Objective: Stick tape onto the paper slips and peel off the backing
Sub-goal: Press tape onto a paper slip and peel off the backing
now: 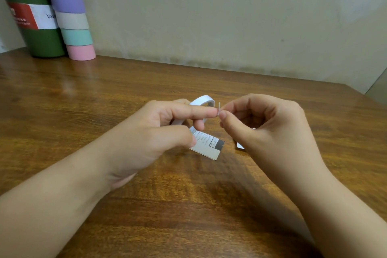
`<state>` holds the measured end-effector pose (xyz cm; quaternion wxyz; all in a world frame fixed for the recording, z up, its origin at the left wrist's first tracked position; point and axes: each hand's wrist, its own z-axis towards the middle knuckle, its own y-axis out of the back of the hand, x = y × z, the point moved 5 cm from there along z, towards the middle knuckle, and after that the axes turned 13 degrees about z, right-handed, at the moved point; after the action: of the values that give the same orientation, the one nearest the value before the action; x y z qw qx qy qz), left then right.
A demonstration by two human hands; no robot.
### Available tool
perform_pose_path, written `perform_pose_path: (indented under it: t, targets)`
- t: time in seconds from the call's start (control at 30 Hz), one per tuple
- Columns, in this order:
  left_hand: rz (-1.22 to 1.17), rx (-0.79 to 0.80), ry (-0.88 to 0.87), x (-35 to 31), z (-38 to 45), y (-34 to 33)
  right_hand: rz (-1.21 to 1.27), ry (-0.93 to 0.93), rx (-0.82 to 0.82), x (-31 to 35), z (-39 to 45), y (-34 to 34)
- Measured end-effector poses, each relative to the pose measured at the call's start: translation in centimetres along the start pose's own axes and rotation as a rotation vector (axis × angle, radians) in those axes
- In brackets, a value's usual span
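while both hands pinch tape end [219, 109], left hand [167, 123] hides roll [204, 100]; flask [31, 10] far-left.

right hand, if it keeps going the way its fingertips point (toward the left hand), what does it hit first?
Probably the left hand's fingertips: the right hand pinches a thin white strip right against them. The tape roll lies behind; depth unclear.
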<state>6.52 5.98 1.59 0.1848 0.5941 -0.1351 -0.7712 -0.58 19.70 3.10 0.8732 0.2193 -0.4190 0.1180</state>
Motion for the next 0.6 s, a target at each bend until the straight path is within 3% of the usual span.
perform_pose_path:
  t: [0.2,0.6]
  targets:
    - [-0.05,-0.003,0.016,0.11,-0.01,-0.04,-0.123,0.183,-0.018,0.73,-0.27,-0.15]
    - [-0.02,-0.011,0.009,0.04,-0.03,-0.01,-0.051,0.118,-0.007,0.53,-0.16,-0.22]
